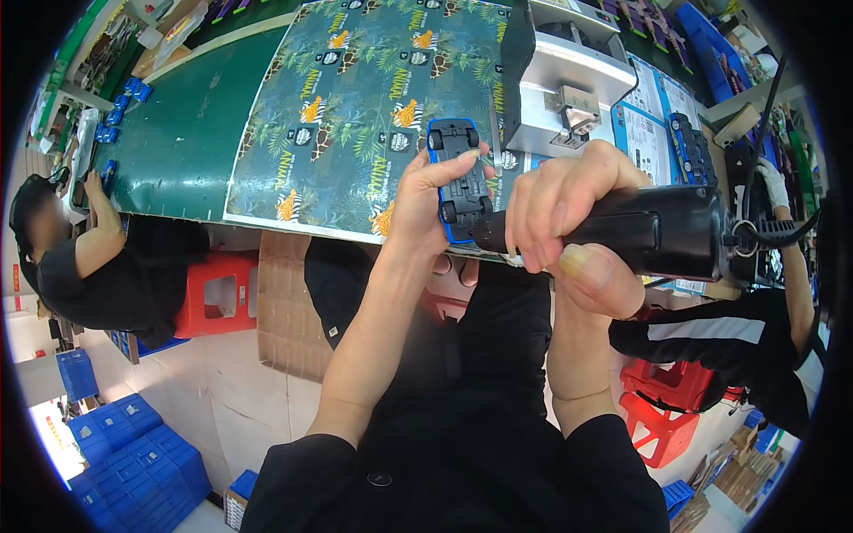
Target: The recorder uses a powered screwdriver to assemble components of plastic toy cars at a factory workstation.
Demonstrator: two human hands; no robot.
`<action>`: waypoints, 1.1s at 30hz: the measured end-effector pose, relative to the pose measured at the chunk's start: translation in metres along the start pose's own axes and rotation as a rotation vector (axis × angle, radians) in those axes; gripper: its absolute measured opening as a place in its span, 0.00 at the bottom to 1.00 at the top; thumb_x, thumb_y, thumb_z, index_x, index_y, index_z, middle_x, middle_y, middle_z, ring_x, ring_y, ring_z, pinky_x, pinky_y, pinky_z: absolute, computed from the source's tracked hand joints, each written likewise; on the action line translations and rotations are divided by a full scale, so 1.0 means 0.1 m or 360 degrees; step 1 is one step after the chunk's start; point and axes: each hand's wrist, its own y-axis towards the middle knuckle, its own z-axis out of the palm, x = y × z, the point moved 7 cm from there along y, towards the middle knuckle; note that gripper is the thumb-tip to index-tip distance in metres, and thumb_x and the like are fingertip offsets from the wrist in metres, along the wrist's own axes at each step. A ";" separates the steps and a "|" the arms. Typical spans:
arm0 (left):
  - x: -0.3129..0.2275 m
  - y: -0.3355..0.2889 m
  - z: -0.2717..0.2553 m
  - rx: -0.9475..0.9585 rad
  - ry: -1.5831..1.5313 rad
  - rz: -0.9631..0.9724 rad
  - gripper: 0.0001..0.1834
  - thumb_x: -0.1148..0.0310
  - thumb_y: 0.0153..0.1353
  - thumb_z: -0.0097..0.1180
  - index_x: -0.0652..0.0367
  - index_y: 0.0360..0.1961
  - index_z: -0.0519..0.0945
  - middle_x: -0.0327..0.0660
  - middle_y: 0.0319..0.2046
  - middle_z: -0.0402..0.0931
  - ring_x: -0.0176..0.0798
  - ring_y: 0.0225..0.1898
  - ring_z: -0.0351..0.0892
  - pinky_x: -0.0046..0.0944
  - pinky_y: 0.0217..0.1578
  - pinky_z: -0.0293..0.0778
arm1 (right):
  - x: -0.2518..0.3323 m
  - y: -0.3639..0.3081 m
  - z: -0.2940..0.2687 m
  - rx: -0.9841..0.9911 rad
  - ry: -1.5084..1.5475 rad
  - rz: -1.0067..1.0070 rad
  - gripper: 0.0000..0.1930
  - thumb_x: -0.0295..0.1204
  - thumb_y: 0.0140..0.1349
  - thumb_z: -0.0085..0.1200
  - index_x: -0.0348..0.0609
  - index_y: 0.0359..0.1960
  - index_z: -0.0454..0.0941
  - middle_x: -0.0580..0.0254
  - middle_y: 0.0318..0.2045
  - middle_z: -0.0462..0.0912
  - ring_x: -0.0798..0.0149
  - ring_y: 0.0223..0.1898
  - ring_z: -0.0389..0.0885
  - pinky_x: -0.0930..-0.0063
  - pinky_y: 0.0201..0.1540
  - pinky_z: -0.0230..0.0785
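My left hand (416,204) holds a blue toy car (460,178) with its black underside turned up, thumb across the chassis and fingers beneath. In my right hand (577,213) is a black electric screwdriver (662,233), gripped around its front end. Its tip points left at the lower end of the car's underside; whether it touches a screw I cannot tell. Both hands are over the near edge of the bench. Under them lies a printed sheet (355,115) with animal pictures and leaves.
A grey metal fixture (569,89) stands on the bench beyond my right hand. Another blue toy car (691,147) lies to its right. Several blue car parts (111,133) sit at the green bench's (187,151) far left. Co-workers sit on both sides; red stools (218,293) and blue crates (142,471) stand below.
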 end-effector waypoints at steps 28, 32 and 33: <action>-2.33 -0.15 -0.58 0.0535 0.4053 0.1665 0.54 0.32 0.39 0.66 0.49 0.65 0.67 0.48 0.61 0.65 0.50 0.65 0.62 0.60 0.66 0.51 | 0.21 -0.50 -1.10 -0.0467 -0.0606 -0.0291 0.10 0.28 0.62 0.56 0.40 0.34 0.67 0.62 0.20 0.69 0.70 0.18 0.67 0.78 0.23 0.64; -3.42 -0.65 -1.76 -0.0997 0.3733 0.1511 0.64 0.33 0.38 0.69 0.56 0.71 0.56 0.54 0.70 0.51 0.55 0.72 0.49 0.59 0.69 0.45 | 0.18 -0.47 -1.11 -0.0458 -0.0560 -0.0298 0.09 0.29 0.63 0.56 0.40 0.34 0.67 0.63 0.20 0.68 0.71 0.18 0.66 0.80 0.22 0.62; -3.59 -0.79 -2.11 -0.1355 0.3470 0.1543 0.64 0.33 0.40 0.70 0.59 0.71 0.55 0.55 0.71 0.50 0.56 0.72 0.48 0.58 0.69 0.46 | 0.16 -0.46 -1.11 -0.0470 -0.0561 -0.0287 0.09 0.29 0.63 0.56 0.40 0.34 0.67 0.63 0.20 0.68 0.72 0.18 0.66 0.80 0.22 0.62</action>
